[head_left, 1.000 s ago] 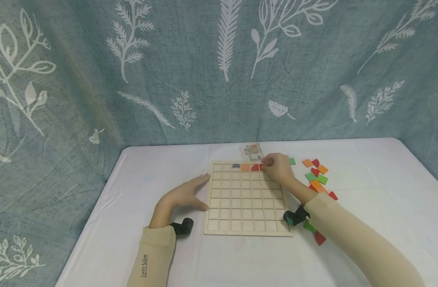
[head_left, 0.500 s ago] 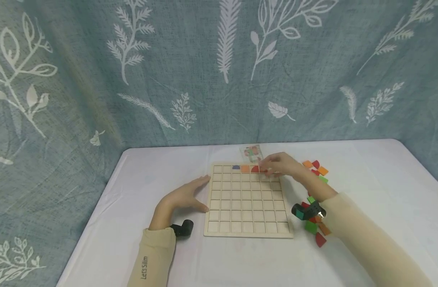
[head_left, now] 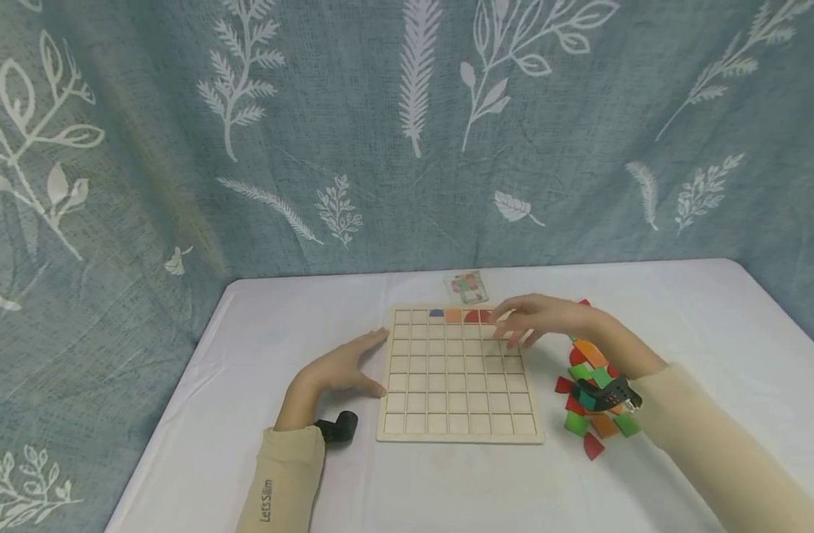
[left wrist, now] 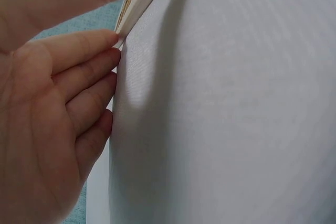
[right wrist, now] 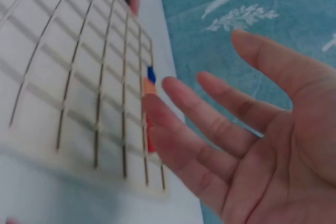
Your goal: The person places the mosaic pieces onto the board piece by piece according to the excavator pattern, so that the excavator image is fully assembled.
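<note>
A pale wooden grid board [head_left: 438,383] lies on the white table. Along its far row sit a blue piece [head_left: 436,313], an orange square [head_left: 453,316] and two red pieces [head_left: 471,317] side by side. My left hand [head_left: 340,368] rests at the board's left edge, fingers straight and thumb spread; in the left wrist view its fingertips [left wrist: 116,38] are right at the board's side. Over the far right corner of the board hovers my right hand [head_left: 539,317], fingers loosely extended and nothing held. The right wrist view shows its bare palm [right wrist: 278,177].
Loose red, orange and green pieces [head_left: 604,425] lie heaped right of the board, partly under the right forearm. A small clear card with a coloured pattern [head_left: 468,286] lies behind the board. A blue-green leaf-patterned cloth [head_left: 354,133] hangs behind the table.
My right hand has let go of the red piece in the far row, lifted and moved right, its fingers loosening. The left hand has stayed at the board's edge.
</note>
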The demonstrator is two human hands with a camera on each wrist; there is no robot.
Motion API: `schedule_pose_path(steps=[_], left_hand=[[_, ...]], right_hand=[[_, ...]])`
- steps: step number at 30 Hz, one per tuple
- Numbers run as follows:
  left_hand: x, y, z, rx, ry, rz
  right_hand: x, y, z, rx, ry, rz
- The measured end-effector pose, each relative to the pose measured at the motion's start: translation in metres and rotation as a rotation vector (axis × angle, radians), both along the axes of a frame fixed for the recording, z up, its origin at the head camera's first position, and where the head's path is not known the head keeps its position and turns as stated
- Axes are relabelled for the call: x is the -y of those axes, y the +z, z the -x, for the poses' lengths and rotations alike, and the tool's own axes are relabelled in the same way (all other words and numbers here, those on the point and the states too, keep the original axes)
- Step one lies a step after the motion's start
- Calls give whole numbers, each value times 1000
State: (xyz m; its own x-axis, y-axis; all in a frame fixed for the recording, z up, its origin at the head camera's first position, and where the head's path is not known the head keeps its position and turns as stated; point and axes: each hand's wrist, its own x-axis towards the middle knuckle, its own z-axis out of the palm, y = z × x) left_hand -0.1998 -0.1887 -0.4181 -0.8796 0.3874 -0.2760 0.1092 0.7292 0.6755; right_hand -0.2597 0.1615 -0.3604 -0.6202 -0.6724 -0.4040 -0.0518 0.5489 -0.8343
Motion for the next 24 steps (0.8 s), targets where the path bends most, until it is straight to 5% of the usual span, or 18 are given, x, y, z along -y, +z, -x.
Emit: schedule_pose_path(steps=[6, 13, 19, 24], left_hand=[[0, 0, 0, -2, -1, 4], [-2, 2, -2, -13, 0, 15], [-3, 3, -2, -1, 23, 16], [-2, 3, -1, 7, 27, 7]], right_hand=[[-32, -10, -4, -105, -94, -12], [-74, -20, -23, -316, -321, -53], [-97, -31, -43, -535, -424, -212], [-101, -39, -55, -605, -469, -299]])
